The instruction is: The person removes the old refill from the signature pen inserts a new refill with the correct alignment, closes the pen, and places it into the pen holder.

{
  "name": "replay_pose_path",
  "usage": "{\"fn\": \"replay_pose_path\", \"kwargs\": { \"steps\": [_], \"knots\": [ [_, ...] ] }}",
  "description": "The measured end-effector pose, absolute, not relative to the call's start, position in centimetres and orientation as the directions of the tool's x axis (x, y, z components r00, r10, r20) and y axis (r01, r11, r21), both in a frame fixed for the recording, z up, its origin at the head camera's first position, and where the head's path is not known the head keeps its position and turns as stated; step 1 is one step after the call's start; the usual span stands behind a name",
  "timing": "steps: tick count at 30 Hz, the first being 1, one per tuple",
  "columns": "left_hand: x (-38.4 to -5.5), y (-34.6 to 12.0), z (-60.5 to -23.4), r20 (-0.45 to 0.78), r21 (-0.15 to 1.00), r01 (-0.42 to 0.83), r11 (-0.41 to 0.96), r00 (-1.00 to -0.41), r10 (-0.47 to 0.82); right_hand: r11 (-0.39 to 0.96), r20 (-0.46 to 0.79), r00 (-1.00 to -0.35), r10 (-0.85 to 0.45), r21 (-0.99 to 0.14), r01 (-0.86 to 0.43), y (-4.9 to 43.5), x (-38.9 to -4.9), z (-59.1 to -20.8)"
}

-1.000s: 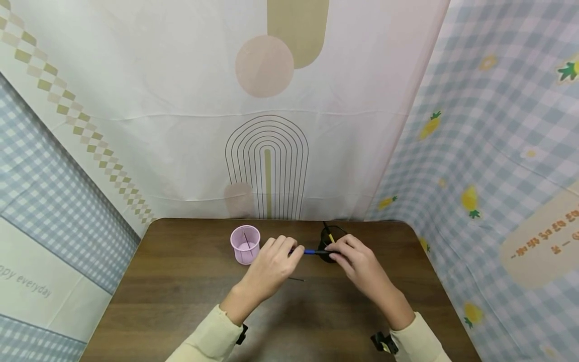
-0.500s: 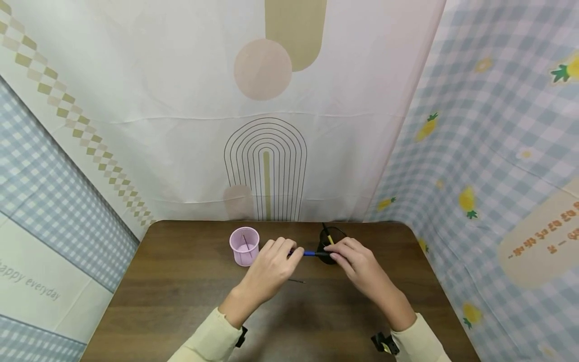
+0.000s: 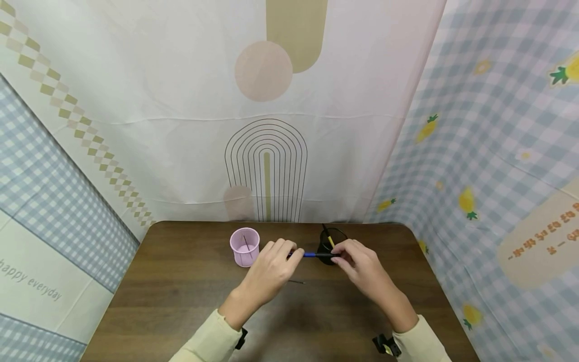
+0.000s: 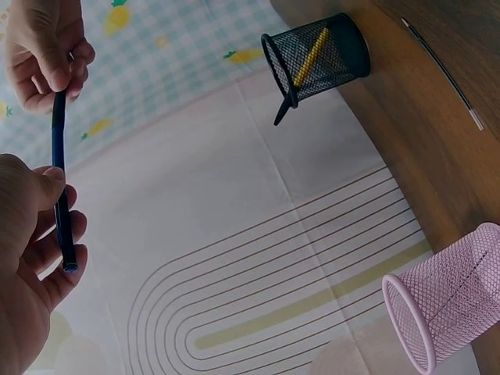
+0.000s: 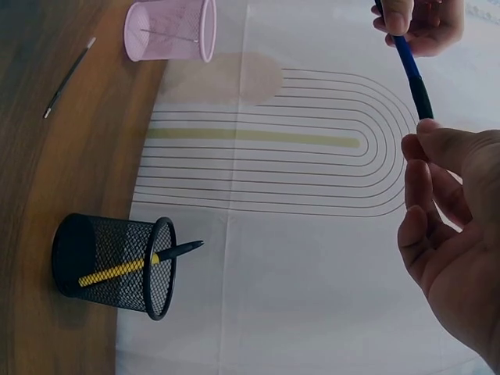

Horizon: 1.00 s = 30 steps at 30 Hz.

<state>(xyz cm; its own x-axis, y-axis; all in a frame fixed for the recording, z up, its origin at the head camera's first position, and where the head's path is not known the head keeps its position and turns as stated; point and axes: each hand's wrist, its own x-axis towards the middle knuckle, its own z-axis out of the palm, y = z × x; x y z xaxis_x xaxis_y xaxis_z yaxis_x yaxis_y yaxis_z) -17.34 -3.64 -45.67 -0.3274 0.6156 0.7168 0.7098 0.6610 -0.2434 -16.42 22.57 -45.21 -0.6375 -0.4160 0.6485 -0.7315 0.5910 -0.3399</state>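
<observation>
A blue pen (image 3: 310, 255) with a black end section is held level above the table, between both hands. My left hand (image 3: 270, 265) grips its blue barrel, with the fingers curled round it. At the black end, my right hand (image 3: 362, 264) pinches the tip between thumb and fingertips, as the right wrist view shows. A thin pen refill (image 4: 445, 74) lies on the table below the hands. Behind the right hand stands a black mesh pen holder (image 5: 109, 234) with a yellow and black pen (image 5: 117, 273) leaning in it.
A pink mesh pen holder (image 3: 242, 257) stands to the left of my left hand, with a thin refill (image 5: 168, 36) inside. The brown wooden table (image 3: 181, 291) ends at the back against a patterned cloth (image 3: 194, 151).
My right hand has shifted slightly right along the pen, and more of the black end shows between the hands. My left hand has stayed nearly still.
</observation>
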Motion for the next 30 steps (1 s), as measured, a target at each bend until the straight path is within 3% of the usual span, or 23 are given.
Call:
{"fn": "replay_pose_path", "kwargs": {
  "steps": [14, 21, 30],
  "knots": [
    [-17.35, -3.77, -45.52, 0.720, -0.250, 0.715, 0.653, -0.314, 0.619, 0.584, 0.643, -0.643, -0.415, -0.354, -0.730, 22.74, -16.67, -45.29],
    [-17.26, -3.73, -45.67, 0.722, -0.252, 0.716, 0.651, -0.309, 0.619, 0.617, 0.617, -0.683, -0.390, -0.376, -0.692, 22.64, -16.22, -45.38],
    [-17.17, -3.82, -45.57, 0.719, -0.247, 0.716, 0.653, -0.316, 0.619, 0.612, 0.633, -0.659, -0.406, -0.347, -0.711, 22.76, -16.13, -45.06]
  ]
}}
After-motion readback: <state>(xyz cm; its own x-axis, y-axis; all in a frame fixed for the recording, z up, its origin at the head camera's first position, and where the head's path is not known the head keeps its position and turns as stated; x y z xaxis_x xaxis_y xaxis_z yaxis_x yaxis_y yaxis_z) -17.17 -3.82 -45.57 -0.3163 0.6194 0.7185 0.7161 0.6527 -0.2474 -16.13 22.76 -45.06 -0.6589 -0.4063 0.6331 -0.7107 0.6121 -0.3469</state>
